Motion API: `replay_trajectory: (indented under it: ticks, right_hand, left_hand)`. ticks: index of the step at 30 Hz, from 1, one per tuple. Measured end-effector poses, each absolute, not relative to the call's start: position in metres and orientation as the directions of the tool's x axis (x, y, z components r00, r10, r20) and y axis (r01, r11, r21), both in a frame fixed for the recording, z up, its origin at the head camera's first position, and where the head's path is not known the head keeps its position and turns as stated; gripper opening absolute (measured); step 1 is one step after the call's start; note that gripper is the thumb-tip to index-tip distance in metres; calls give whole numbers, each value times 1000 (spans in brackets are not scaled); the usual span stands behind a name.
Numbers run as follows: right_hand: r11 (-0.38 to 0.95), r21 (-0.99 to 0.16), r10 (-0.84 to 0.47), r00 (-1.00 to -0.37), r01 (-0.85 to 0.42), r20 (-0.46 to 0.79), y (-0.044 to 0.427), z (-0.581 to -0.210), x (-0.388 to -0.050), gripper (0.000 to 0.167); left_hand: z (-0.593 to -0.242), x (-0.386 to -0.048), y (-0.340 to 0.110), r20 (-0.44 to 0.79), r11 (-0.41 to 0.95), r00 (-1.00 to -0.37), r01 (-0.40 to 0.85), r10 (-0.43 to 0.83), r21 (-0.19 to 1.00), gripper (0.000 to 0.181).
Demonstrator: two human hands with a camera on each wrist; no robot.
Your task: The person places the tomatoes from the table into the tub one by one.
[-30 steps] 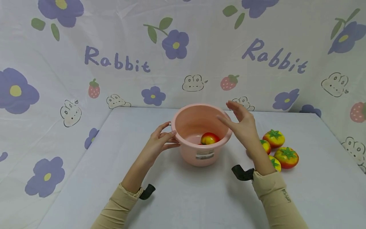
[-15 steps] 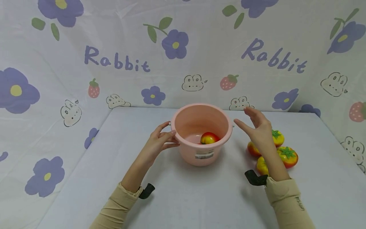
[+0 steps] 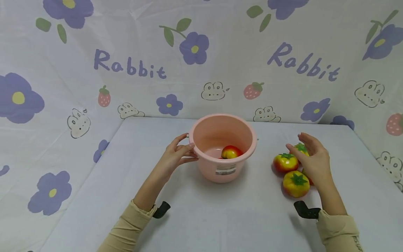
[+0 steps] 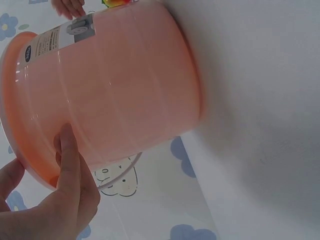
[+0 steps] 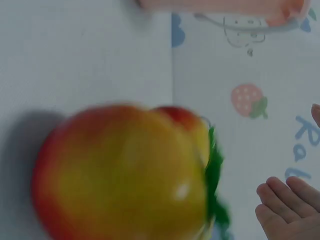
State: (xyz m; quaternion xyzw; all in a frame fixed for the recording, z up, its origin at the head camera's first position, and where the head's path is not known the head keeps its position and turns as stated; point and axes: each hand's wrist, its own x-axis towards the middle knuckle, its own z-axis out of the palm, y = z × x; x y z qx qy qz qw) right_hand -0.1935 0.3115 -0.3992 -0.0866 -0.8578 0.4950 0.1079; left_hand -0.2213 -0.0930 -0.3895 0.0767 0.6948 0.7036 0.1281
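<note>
A pink plastic bucket (image 3: 206,171) stands on the table, a red-and-yellow tomato (image 3: 231,152) visible inside it. My left hand (image 3: 174,154) grips the bucket's left rim; the left wrist view shows the thumb at the rim and the fingers (image 4: 70,155) beneath it. Over the tomatoes at the right hovers my right hand (image 3: 316,162), fingers spread and nothing held. Two tomatoes in front, a near one (image 3: 296,183) and a left one (image 3: 284,162), show plainly. The hand partly hides a far tomato (image 3: 300,148) and another beside it. Close in the right wrist view is one tomato (image 5: 125,170).
A white cloth covers the table (image 3: 201,217). Behind it hangs a printed sheet (image 3: 220,45) with flowers, rabbits and strawberries. The bucket carries a label (image 3: 225,169) on its front and a thin handle (image 4: 122,175) on its far side.
My right hand has moved right and toward me, from beside the bucket's right rim to above the tomatoes. The left hand and the bucket have stayed in place.
</note>
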Motion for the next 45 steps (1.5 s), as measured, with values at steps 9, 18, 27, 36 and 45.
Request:
replay_trajectory:
  ticks: [9,18,27,36,45]
  right_hand:
    - [476,-872,361,-929,114,76,342,-420,-182,77]
    - [434,-882,452,-891,184,36,362,-438,-176,78]
    - [345,-897,499,-863,278,-76,373,-460,-176,84]
    - [350,-877,436,-886,329,-159,371,-470,-183,97]
    - [359,-875,439,-886,325,-150,365,-476,-188,99]
  left_hand:
    - [-387,-220,-94,-75,7,-957,-76,281,997,69]
    - [-388,-220,-93,-73,0,-956,-76,284,997,69]
    - [-387,-220,-92,-73,1,-955,-76,287,997,69]
    - [-387,-220,-92,-70,-1,-957,-74,282,997,69]
    - [-386,-219,-92,-70,-8,-955,-75,288,997,68]
